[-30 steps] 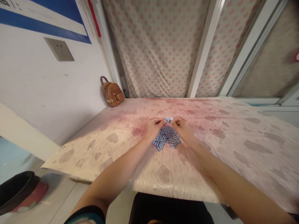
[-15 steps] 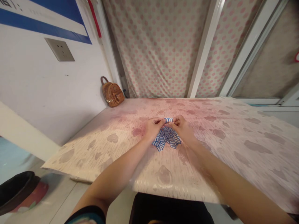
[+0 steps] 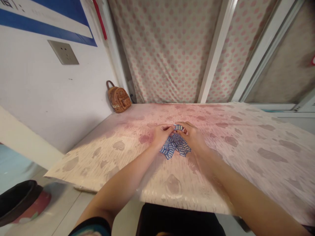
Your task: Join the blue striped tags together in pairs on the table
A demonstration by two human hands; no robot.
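Note:
A small sheet of blue-bordered labels [image 3: 179,127] is held up between my two hands at the middle of the table. My left hand [image 3: 162,134] pinches its left end between thumb and fingers. My right hand [image 3: 193,135] has its fingers curled over the sheet's right side, with the thumb below. Just nearer to me lies a loose pile of blue-and-white label pieces [image 3: 176,143], several overlapping and fanned out on the tablecloth. Print on the pieces is too small to read.
A patterned cloth [image 3: 172,183] covers the table. At the back left corner, a small brown backpack-shaped bag [image 3: 119,100] leans on the wall. A dotted curtain [image 3: 172,52] hangs behind. On the floor at lower left stands a dark-rimmed bin [image 3: 22,203].
My right hand has shifted slightly left, its fingers now reaching over the top of the sheet. The sheet looks turned or bent, showing darker blue. My left hand stays nearly in place.

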